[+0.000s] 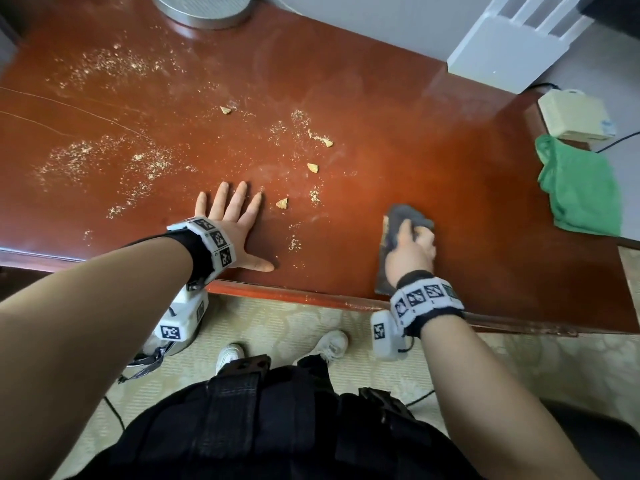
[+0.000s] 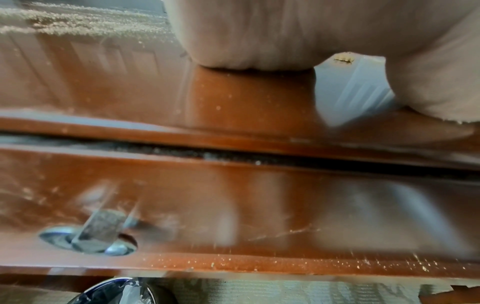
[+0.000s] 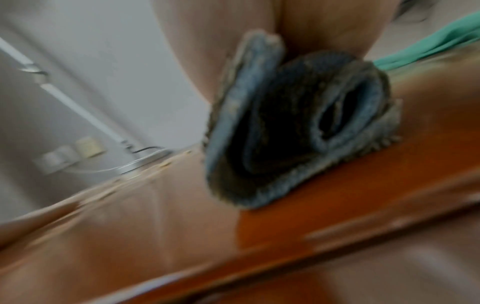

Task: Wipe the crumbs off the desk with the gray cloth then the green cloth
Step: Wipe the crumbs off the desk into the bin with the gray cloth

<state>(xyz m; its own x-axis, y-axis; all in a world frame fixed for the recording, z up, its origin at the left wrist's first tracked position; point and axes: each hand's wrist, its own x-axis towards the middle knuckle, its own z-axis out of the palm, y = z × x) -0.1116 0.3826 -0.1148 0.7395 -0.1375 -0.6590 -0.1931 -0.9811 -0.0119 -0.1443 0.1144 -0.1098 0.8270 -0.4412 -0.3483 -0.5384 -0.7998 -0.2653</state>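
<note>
Two hands are on the reddish-brown desk; the left hand lies flat near the front edge, palm down, fingers straight and spread, pointing away from the person, thumb stretched out toward the right; the right hand grips the gray cloth, fingers curled over its top, pressing it onto the wood near the front edge; the cloth is bunched and folded, its long axis running from the front edge away from the person, and the right wrist view, though blurred, shows its rolled folds opening toward the camera; crumbs lie scattered over the left and middle of the desk, with several larger chips just right of the left fingers; the green cloth lies crumpled at the desk's right end, well apart from the gray one.
</note>
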